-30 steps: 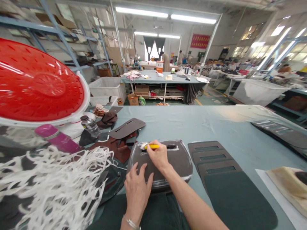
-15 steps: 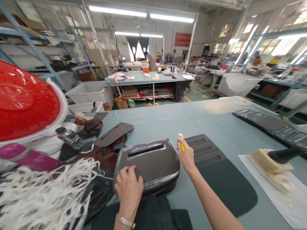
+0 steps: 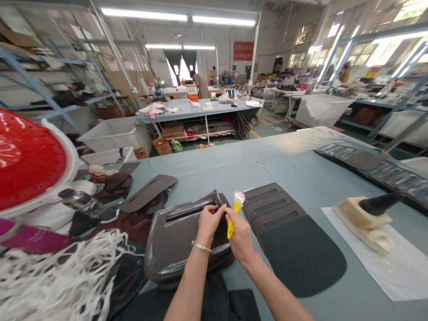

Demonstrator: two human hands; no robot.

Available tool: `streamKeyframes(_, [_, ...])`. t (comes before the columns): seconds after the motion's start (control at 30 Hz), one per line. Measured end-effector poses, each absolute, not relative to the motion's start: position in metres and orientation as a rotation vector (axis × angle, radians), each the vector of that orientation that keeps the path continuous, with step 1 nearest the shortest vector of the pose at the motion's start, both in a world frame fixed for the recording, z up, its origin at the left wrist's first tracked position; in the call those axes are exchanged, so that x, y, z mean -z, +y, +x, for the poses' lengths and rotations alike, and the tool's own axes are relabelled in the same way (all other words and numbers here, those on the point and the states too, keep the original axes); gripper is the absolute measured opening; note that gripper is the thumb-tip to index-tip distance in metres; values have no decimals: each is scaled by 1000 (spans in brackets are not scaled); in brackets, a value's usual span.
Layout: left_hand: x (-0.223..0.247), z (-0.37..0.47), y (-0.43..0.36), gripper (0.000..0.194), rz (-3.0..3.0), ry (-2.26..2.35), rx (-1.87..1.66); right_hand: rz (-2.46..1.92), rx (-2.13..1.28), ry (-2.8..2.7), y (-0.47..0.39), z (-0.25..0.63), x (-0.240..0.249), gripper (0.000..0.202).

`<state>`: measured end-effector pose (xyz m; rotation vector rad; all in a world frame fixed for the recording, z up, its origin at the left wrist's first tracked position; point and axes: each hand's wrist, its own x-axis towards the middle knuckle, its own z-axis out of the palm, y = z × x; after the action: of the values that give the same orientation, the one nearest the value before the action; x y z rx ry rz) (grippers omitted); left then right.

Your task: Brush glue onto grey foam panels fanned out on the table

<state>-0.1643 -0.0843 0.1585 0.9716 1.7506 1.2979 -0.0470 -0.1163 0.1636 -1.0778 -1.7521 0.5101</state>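
Observation:
A stack of dark brown slotted panels [image 3: 180,240] lies in front of me, with white smears along the edges of the top one. My left hand [image 3: 209,220] pinches the right side of the top panel, whose far right corner is bent up. Close beside it, my right hand [image 3: 240,234] grips a small yellow-handled brush [image 3: 230,228] with white paste on its upright bristles. The right fingertips meet the left ones at the panel edge. Just right of the stack lie dark green panels with brown slotted strips [image 3: 279,206].
On the right, a cream block-shaped container with a black handle [image 3: 363,218] rests on white paper [image 3: 377,263]. Further back lie more dark panels [image 3: 364,165]. White strips [image 3: 60,281], a bottle [image 3: 78,200] and a red basket [image 3: 30,156] crowd the left.
My left hand has moved from the near left of the stack to its right side and lifted the top panel's corner. My right hand has come left with the brush to meet it.

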Motion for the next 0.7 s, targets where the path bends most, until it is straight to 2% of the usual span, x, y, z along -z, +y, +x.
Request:
streamKeyframes(0.2, [-170,-165,-101,40,809,1575,-1436,-1008,-758,-1597,-119,-41,-158,28])
streamKeyframes(0.33, [-214,-153,-147,32,756,1341,-1540,-995,-1086,-1413,-103,-25,-146,26])
streamKeyframes(0.4, [-245,-139,-175,27,740,1183,-1370,-926,-1260,-1311,-94,-13,-142,25])
streamKeyframes(0.47, [-275,-123,-199,34,710,1094,-1211,-879,-1364,-1208,-86,4,-141,25])
streamKeyframes(0.57, [-301,-95,-220,45,630,999,-1169,-878,-1418,-1064,-83,39,-144,29])
streamKeyframes(0.7, [-290,-59,-223,40,485,896,-1278,-885,-1451,-879,-94,105,-145,31])
